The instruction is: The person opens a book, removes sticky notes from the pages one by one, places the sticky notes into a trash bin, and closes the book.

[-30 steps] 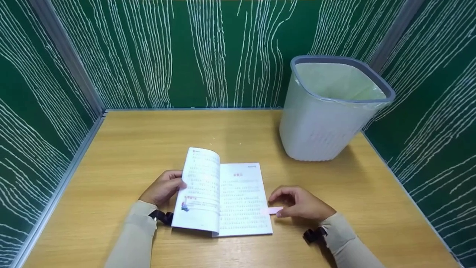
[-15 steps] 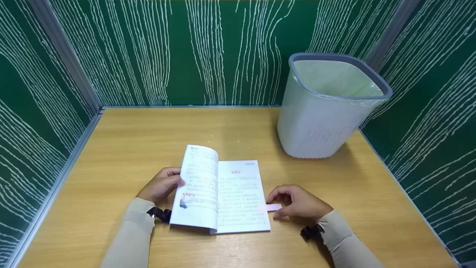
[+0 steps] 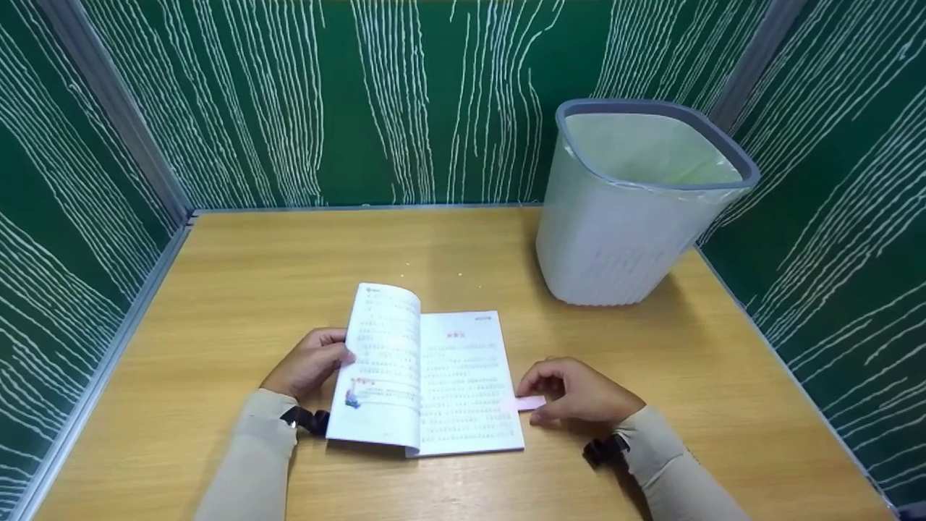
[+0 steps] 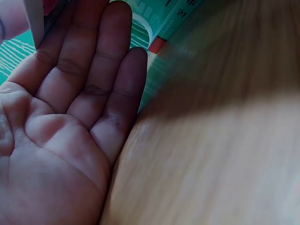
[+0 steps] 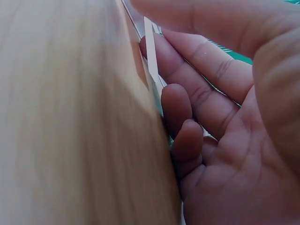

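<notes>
An open book (image 3: 463, 383) with printed pages lies on the wooden table. My left hand (image 3: 307, 365) holds its raised left side, the thumb on the page edge and the fingers behind. In the left wrist view those fingers (image 4: 70, 65) stretch behind the book, whose green cover (image 4: 173, 18) shows beyond them. A pink paper bookmark (image 3: 532, 403) sticks out from the right-hand page edge. My right hand (image 3: 582, 394) has its thumb and curled fingers about the bookmark's outer end. In the right wrist view, the bookmark (image 5: 151, 51) runs beside the fingertips, under the thumb.
A pale waste bin (image 3: 615, 231) with a grey rim and a plastic liner stands at the table's back right. Tiny white specks (image 3: 460, 274) lie behind the book. Green panels (image 3: 492, 94) with white wavy lines enclose the table (image 3: 289, 253).
The whole scene shifts slightly left and up as the head view moves. The right thumb sits a little lower against the bookmark than before. The left hand keeps its hold on the book.
</notes>
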`<control>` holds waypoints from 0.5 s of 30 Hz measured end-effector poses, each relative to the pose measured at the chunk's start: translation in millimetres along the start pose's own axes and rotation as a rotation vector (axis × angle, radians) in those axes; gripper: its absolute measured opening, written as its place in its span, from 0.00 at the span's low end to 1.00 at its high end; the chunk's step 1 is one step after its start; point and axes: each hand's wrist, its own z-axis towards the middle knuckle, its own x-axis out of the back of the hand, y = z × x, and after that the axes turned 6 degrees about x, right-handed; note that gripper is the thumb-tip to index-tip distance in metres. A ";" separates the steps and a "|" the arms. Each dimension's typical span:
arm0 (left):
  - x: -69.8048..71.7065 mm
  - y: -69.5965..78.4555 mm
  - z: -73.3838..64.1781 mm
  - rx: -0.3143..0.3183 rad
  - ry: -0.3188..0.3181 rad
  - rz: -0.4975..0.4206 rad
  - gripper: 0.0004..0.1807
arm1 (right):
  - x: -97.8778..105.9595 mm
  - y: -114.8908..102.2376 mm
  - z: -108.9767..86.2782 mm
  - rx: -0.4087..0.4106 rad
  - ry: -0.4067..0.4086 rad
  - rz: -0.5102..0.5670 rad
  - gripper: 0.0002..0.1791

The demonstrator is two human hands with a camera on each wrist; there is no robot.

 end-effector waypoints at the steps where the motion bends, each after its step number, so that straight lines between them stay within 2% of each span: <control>1: 0.1 -0.1 -0.2 -0.001 -0.001 0.000 0.22 | 0.0 0.2 0.3 0.000 0.002 0.000 0.18; 15: -0.7 -0.9 -0.6 -0.002 -0.005 0.007 0.22 | -1.9 2.3 -1.6 -0.014 0.031 0.029 0.12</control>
